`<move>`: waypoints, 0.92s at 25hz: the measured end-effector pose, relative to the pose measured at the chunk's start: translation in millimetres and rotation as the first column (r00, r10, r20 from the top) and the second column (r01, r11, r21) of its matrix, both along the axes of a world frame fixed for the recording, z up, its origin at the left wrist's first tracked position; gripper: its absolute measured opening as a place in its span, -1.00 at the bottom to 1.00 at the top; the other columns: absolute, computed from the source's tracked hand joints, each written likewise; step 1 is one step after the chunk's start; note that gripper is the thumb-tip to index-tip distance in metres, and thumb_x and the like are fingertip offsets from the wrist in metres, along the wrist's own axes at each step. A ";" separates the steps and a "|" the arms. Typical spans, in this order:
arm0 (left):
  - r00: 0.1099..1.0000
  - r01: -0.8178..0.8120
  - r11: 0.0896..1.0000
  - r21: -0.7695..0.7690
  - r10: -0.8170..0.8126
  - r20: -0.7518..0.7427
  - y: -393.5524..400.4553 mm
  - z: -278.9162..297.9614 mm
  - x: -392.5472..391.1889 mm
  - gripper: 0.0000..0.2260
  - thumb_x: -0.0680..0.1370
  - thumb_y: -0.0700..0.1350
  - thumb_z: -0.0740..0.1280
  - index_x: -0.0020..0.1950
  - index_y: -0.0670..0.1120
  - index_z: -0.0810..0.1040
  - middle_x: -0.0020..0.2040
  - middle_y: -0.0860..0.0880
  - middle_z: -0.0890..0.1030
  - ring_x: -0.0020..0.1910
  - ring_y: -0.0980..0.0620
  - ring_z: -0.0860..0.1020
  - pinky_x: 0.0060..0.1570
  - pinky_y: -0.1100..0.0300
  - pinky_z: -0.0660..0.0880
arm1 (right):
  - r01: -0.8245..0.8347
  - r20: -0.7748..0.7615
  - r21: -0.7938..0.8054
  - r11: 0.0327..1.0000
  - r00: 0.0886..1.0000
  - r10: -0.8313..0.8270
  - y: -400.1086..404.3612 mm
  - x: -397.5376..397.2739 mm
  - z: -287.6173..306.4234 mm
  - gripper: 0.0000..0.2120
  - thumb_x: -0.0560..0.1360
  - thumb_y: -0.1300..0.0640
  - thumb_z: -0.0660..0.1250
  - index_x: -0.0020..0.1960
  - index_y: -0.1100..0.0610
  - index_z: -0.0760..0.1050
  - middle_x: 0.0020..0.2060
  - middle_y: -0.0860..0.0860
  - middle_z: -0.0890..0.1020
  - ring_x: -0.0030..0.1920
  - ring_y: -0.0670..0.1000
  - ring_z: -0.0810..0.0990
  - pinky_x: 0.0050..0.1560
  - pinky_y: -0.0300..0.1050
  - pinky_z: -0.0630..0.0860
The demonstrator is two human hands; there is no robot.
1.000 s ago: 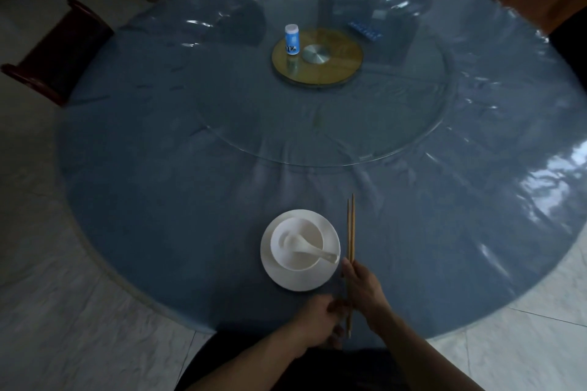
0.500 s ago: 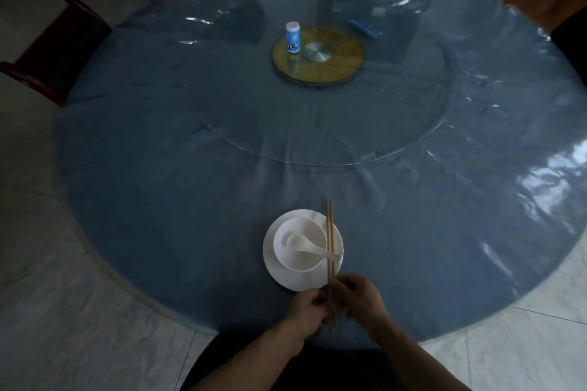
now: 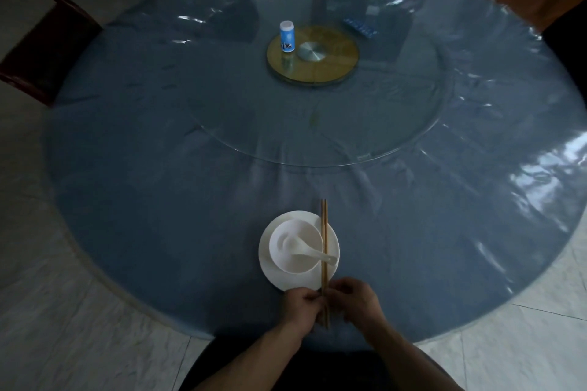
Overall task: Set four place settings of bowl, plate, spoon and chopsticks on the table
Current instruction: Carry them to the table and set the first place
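Note:
A white plate sits near the front edge of the round blue table. A white bowl stands on it, with a white spoon lying inside, handle pointing right. A pair of wooden chopsticks lies across the right side of the plate, pointing away from me. My left hand and my right hand both pinch the near ends of the chopsticks just in front of the plate.
A glass turntable covers the table's middle, with a yellow disc at its centre. A small blue-and-white bottle stands on the disc, a blue packet lies behind. A dark chair stands at the left.
The chopsticks moved left from beside the plate onto its right side. My left hand has joined my right hand in pinching their near ends.

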State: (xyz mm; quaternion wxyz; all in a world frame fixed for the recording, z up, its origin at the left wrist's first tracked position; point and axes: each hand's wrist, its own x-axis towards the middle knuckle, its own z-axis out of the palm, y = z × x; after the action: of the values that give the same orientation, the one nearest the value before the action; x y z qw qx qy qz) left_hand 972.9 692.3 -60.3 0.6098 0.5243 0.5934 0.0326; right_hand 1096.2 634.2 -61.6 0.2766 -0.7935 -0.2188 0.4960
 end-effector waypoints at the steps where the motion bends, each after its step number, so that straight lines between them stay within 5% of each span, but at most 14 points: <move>1: 1.000 -0.007 1.000 0.006 0.007 0.007 -0.1 -1.0 -0.3 -0.69 0.52 -0.24 0.39 -0.43 -0.04 0.54 -0.64 0.10 0.47 -0.64 0.27 0.40 -0.62 0.37 0.30 | 0.007 0.001 -0.004 1.000 1.000 -0.007 -0.3 -1.1 -0.9 -0.93 0.42 0.04 0.48 -0.17 0.02 0.64 -0.31 -0.02 0.67 -0.36 -0.10 0.58 -0.46 -0.24 0.48; 11: 0.999 -0.052 0.993 0.104 0.053 -0.002 -8.2 -19.6 -0.5 -0.65 0.49 -0.26 0.41 -0.50 -0.05 0.52 -0.61 0.13 0.50 -0.47 0.23 0.43 -0.42 0.32 0.37 | -0.008 0.022 -0.026 1.000 1.000 0.009 -1.1 -1.6 -3.6 -0.89 0.44 0.03 0.46 -0.12 0.07 0.64 -0.29 -0.01 0.68 -0.34 -0.10 0.60 -0.44 -0.24 0.53; 17: 0.997 -0.052 0.981 0.187 0.062 -0.045 -11.6 -16.6 -3.8 -0.64 0.49 -0.21 0.42 -0.51 -0.05 0.50 -0.62 0.13 0.48 -0.57 0.33 0.38 -0.45 0.32 0.35 | -0.033 0.017 0.010 0.999 0.999 0.033 -7.1 6.7 -1.7 -0.86 0.43 0.00 0.48 -0.10 0.06 0.65 -0.24 0.02 0.69 -0.32 -0.07 0.60 -0.47 -0.26 0.49; 23: 0.989 -0.034 0.958 0.283 0.072 -0.126 -18.4 -9.0 -3.7 -0.64 0.48 -0.15 0.42 -0.51 -0.06 0.47 -0.57 0.13 0.45 -0.46 0.27 0.39 -0.34 0.23 0.35 | -0.184 0.015 0.026 0.983 0.983 0.184 -11.7 16.2 2.0 -0.94 0.46 0.05 0.42 -0.19 -0.08 0.58 -0.17 0.05 0.72 -0.34 -0.07 0.60 -0.49 -0.24 0.48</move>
State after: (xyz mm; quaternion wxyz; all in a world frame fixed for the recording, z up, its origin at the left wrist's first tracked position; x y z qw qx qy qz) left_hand 969.2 673.9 -69.2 0.4868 0.5902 0.6365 0.0973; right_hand 1112.4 622.5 -59.6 0.2391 -0.7690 -0.2997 0.5115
